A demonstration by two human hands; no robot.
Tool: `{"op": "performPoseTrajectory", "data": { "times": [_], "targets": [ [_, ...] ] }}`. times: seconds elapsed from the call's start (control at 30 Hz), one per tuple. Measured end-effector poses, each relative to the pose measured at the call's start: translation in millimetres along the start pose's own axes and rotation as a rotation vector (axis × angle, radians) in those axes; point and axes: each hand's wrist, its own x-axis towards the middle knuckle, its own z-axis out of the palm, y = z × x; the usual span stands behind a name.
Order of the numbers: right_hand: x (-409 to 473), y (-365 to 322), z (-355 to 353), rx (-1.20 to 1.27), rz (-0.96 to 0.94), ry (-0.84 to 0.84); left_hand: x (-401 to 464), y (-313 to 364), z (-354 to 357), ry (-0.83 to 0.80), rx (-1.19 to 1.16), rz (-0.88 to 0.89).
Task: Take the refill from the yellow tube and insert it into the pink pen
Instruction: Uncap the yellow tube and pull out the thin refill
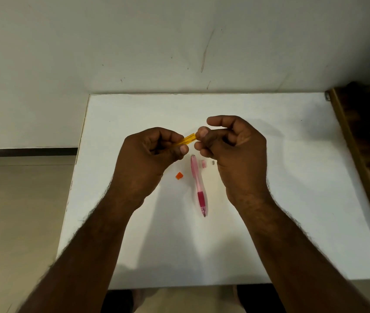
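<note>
Yellow tube [188, 140] slanting up toward table's [292, 177] far right corner, left hand [150, 159] gripping it, right hand [229, 150] fingers pinching its open end, pink pen [198, 186] lengthwise, tip toward near edge.

pen [198, 185] on table [292, 177], cap [179, 175] left

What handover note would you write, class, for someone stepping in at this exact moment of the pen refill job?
Left hand: closed around the yellow tube, held above the table.
Right hand: fingertips pinched at the tube's open end; whether a refill is gripped cannot be seen.
Pink pen: lying on the table between the hands, tip toward the person. Small pink piece and small grey piece beside its far end; orange cap to its left.
Done: tube picked up, apparently uncapped.
Left: draw out the refill, insert it into the pen.
</note>
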Motion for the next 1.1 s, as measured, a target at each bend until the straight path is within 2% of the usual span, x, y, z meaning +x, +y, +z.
{"op": "performPoseTrajectory", "data": {
  "times": [0.2,0.4,0.57,0.83,1.1],
  "targets": [
    [-2,0,-1,-0.143,-0.139,0.042,0,2,2,0.032,0.055,0.034],
    [1,-2,-7,-0.059,-0.232,0.099,2,-4,0,0.057,0.172,0.050],
    [9,-1,-17,0.023,-0.194,0.191,5,-20,-6,0.201,0.454,0.108],
    [11,0,-17,0.082,-0.116,0.178,3,-31,-3,0.139,0.689,0.024],
    [10,1,-19,0.063,-0.103,0.159,3,-26,1,0.115,0.765,0.025]
  ]
}}
